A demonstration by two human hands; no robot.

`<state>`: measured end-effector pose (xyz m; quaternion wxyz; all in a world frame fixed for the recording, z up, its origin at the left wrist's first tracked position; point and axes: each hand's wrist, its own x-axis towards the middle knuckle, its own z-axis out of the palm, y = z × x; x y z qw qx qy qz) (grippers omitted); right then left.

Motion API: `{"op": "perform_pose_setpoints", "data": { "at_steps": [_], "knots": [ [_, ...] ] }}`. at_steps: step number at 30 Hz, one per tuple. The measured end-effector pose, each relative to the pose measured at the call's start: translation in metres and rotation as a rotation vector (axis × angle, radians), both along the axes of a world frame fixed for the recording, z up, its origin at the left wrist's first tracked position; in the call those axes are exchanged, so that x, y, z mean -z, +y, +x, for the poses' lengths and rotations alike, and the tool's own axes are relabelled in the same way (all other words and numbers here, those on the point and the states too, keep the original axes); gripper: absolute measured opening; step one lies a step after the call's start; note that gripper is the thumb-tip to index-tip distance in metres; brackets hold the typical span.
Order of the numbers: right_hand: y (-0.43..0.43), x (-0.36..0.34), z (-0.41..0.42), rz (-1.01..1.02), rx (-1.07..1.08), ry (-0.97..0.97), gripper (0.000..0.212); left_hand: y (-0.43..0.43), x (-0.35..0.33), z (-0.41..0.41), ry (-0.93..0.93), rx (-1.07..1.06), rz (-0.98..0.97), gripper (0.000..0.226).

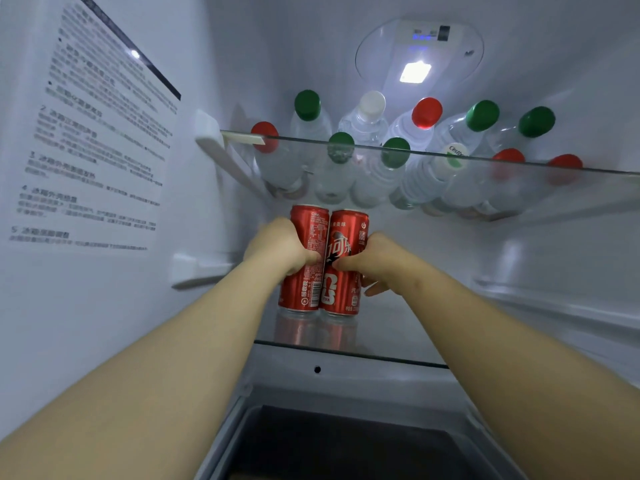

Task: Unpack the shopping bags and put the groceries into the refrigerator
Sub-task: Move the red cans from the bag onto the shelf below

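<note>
1. Cola cans (341, 292), two red ones, stood upright and touching each other on the lower glass shelf (391, 329) inside the refrigerator, towards its left wall
2. Left grip (280, 247) was wrapped round the left can (309, 233)
3. Right grip (377, 261) was wrapped round the right can (346, 237)
4. Water bottles (372, 121) with green, red and white caps stood on the upper glass shelf (519, 164) above the cans

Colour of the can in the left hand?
Red, white print and a barcode on the can; head view shows it best.
</note>
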<state>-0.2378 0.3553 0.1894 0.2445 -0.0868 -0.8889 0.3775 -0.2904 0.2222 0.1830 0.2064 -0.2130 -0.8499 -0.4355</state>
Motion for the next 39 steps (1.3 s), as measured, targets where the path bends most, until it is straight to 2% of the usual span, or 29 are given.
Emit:
{"op": "perform_pose_setpoints", "data": {
  "at_steps": [6, 13, 18, 26, 32, 39],
  "knots": [
    [0.004, -0.016, -0.019, 0.053, 0.031, -0.153, 0.055, 0.012, -0.005, -0.023, -0.069, 0.043, 0.009, 0.043],
    [0.014, -0.025, -0.042, 0.060, 0.029, -0.258, 0.058, 0.018, -0.014, -0.042, -0.099, 0.025, -0.103, 0.045],
    [0.016, -0.025, -0.056, 0.027, 0.027, -0.229, 0.053, 0.022, -0.017, -0.053, -0.107, 0.001, -0.153, 0.042],
    [0.020, -0.013, -0.077, -0.112, -0.006, -0.123, 0.046, 0.027, -0.010, -0.074, -0.059, -0.039, -0.105, 0.030],
    [0.021, -0.006, -0.086, -0.022, 0.035, -0.062, 0.026, 0.024, -0.004, -0.077, 0.074, -0.143, -0.194, 0.036],
    [0.018, -0.002, -0.088, 0.061, 0.035, -0.132, 0.030, 0.023, 0.000, -0.086, 0.083, -0.156, -0.205, 0.036]
  ]
}}
